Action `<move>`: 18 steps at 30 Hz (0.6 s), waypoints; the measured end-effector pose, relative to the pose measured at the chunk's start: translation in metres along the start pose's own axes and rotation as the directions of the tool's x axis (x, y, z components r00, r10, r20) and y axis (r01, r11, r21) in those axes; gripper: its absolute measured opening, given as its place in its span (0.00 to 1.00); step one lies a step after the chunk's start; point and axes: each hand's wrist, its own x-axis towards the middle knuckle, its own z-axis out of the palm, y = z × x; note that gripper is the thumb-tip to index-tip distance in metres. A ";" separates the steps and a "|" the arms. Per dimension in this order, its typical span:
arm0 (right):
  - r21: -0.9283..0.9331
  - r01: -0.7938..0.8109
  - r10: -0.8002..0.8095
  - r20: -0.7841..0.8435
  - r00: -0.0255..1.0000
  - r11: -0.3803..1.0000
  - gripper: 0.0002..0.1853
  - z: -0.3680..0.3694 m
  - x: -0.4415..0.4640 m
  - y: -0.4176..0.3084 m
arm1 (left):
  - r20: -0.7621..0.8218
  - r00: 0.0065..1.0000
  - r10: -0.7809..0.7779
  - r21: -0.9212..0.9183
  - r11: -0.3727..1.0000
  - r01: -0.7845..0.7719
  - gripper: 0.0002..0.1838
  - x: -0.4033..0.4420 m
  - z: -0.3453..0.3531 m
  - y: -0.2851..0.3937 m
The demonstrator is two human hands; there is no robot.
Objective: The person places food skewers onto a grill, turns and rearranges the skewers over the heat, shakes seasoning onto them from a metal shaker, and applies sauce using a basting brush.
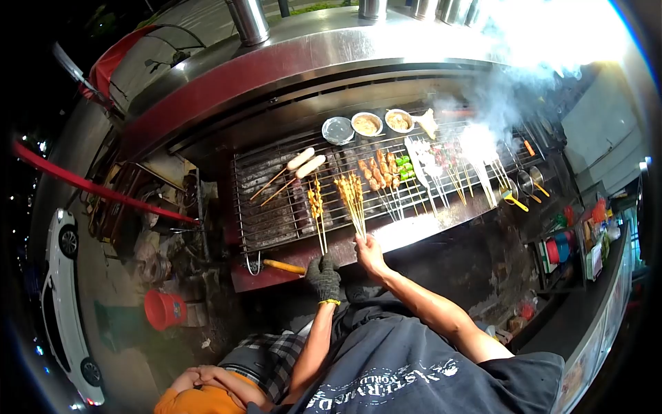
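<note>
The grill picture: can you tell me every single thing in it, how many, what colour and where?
Grill: one, dark bars, middle
Hood: one, red and silver, behind grill
Pipes: several, silver, top
Bowls: three, pale or silvery, grill's back
Sausages: two, whitish, grill's left
Golden skewers: about two, yellow-brown, beside the sausages
Skewer bunch: several, brown, grill's front middle
Green food: one row, green, grill's middle
Smoke: one cloud, whitish, grill's right; skewers there too bright to count
Bucket: one, red, ground left
Car: one, white, far left
Other person: one, orange top, bottom left
Shirt: one, dark, bottom
Left hand: one, grey glove, holding golden skewers
Right hand: one, bare, holding the skewer bunch
</note>
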 end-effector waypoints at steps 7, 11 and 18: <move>0.067 -0.085 0.076 0.121 0.990 0.994 0.12 -0.003 -0.001 -0.006 | -0.010 0.984 -0.176 -0.079 0.981 0.175 0.16 -0.003 -0.004 0.011; 0.067 -0.096 0.088 0.117 0.989 0.993 0.10 -0.002 0.004 0.001 | 0.089 0.973 -0.212 -0.107 0.969 0.221 0.17 0.001 0.001 0.015; 0.137 -0.134 0.114 0.148 0.982 0.981 0.10 -0.001 0.002 0.001 | 0.147 0.972 -0.181 -0.001 0.983 0.183 0.15 0.001 0.010 0.015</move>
